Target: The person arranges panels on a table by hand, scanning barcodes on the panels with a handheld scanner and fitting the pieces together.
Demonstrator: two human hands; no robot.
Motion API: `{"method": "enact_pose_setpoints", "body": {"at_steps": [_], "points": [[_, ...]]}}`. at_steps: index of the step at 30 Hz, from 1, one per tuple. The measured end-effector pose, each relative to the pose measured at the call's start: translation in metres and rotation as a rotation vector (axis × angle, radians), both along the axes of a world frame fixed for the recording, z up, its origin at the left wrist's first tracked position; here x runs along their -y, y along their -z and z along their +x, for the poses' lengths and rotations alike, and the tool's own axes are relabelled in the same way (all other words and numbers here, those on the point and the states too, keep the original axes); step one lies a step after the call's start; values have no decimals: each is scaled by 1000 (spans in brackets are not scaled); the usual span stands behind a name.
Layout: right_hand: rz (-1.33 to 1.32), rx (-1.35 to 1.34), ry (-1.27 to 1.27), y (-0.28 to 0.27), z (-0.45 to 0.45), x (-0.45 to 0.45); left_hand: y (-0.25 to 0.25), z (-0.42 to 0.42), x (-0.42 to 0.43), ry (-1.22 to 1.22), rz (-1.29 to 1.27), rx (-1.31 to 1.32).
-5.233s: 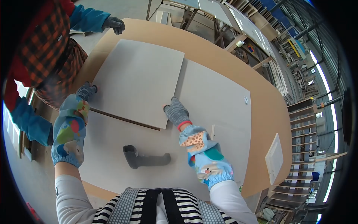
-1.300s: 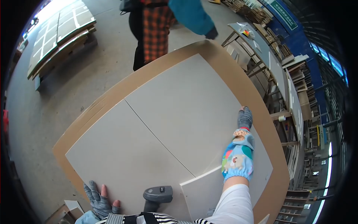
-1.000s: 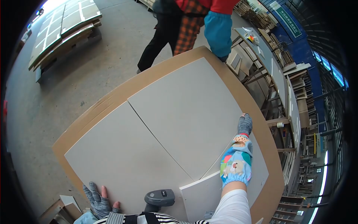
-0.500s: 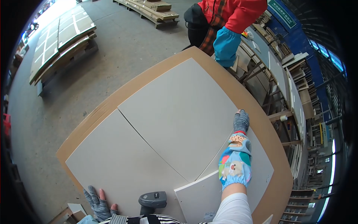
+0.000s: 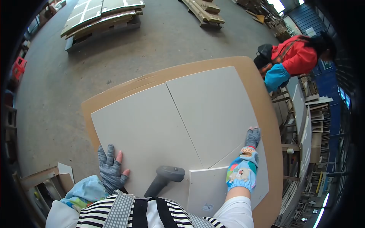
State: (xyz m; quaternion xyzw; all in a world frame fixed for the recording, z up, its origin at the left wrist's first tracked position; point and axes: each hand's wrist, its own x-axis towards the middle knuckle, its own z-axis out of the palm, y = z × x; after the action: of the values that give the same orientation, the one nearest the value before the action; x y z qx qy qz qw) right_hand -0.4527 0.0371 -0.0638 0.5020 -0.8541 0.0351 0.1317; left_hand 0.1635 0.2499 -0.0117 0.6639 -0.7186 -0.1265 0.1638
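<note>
Grey panels [image 5: 140, 125] lie side by side on a brown cardboard sheet [image 5: 152, 80]. My left hand [image 5: 111, 169], in a grey glove with bare fingertips, rests with fingers spread at the left edge of the near-left panel. My right hand [image 5: 253, 137] lies flat, fingers stretched out, at the right edge of the far-right panel; neither hand holds anything. Between my arms a dark grey handheld scanner [image 5: 167, 176] lies on the panel close to my body. Right of it a smaller white panel [image 5: 207, 188] with a label overlaps the others, partly under my right forearm.
A co-worker in red with blue sleeves [image 5: 292, 57] stands beyond the far right corner. Stacked boards [image 5: 102, 19] are at the far left, a pallet [image 5: 205, 13] at the back. Racks of boards [image 5: 321, 129] line the right, and a bin of scraps [image 5: 43, 180] stands lower left.
The view has turned, so the panels appear rotated. The co-worker has moved right, away from the panels' far corner. Both my hands remain at the panel edges; more of my left hand shows.
</note>
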Motion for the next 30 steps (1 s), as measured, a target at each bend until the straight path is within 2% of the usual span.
{"method": "enact_pose_setpoints", "body": {"at_steps": [2, 4, 7, 9, 10, 11, 13, 16, 21, 24, 30], "points": [[-8, 5, -49, -12, -7, -20, 1, -2, 3, -5, -19, -20], [60, 501, -13, -23, -5, -62, 6, 2, -1, 9, -73, -18], [-77, 611, 107, -19, -38, -201, 6, 2, -2, 30, -89, -16], [-49, 339, 582, -11, -41, -337, 6, 2, -3, 47, -80, -16], [-62, 427, 779, -7, -35, -405, 8, 3, -4, 42, -84, -10], [102, 264, 1022, -5, -24, -471, 11, 3, -3, 28, -87, -7], [-103, -130, 1089, 53, -14, -596, 11, 3, -3, 44, -90, -23], [-99, -162, 1077, 16, 50, -613, 12, 2, -4, 39, -66, 3], [2, 255, 1346, -11, 57, -587, 8, 1, -2, 27, -11, 31], [-99, 204, 1300, 13, 42, -610, 6, 1, -3, 26, 41, 49], [-113, 221, 1316, -26, 75, -568, 9, 1, -4, 27, 63, 70]]}}
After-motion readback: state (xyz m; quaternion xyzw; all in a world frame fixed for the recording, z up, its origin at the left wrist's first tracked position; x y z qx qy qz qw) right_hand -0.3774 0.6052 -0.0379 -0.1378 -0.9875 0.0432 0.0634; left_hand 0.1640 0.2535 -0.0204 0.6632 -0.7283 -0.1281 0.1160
